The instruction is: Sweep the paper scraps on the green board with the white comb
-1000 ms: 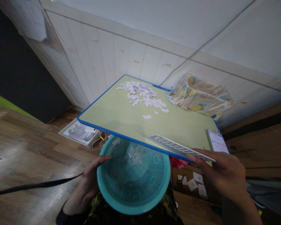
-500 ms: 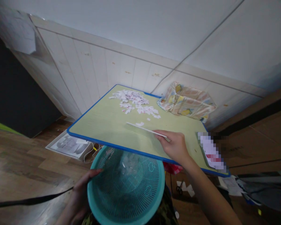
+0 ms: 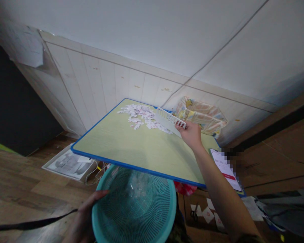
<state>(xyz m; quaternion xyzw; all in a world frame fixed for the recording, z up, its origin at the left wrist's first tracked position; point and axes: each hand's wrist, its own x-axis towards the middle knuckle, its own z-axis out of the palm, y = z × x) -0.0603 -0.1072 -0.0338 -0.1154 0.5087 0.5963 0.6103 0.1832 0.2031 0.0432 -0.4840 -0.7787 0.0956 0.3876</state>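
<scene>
My right hand [image 3: 191,133] grips a white plastic panel [image 3: 169,122] with a row of slots along its upper edge. It stands on edge beside the small white paper scraps [image 3: 138,112], which lie in a loose heap at the far side of the green, blue-rimmed table [image 3: 111,145]. My left hand [image 3: 87,211] holds the left rim of a turquoise plastic basket [image 3: 158,221] below the table's front edge. Clear plastic bits [image 3: 139,185], too blurred to name, lie inside it.
A patterned cloth-covered container [image 3: 201,113] stands against the wall. A phone [image 3: 225,170] lies on the table's right end. Scissors [image 3: 194,214] and white cards [image 3: 208,215] rest below right. A white box [image 3: 68,165] is on the floor at left.
My right hand has moved the panel away from me to the scraps and turned it so its slotted face shows. The loose scraps nearer me are gone from their spot. My left hand stays on the basket.
</scene>
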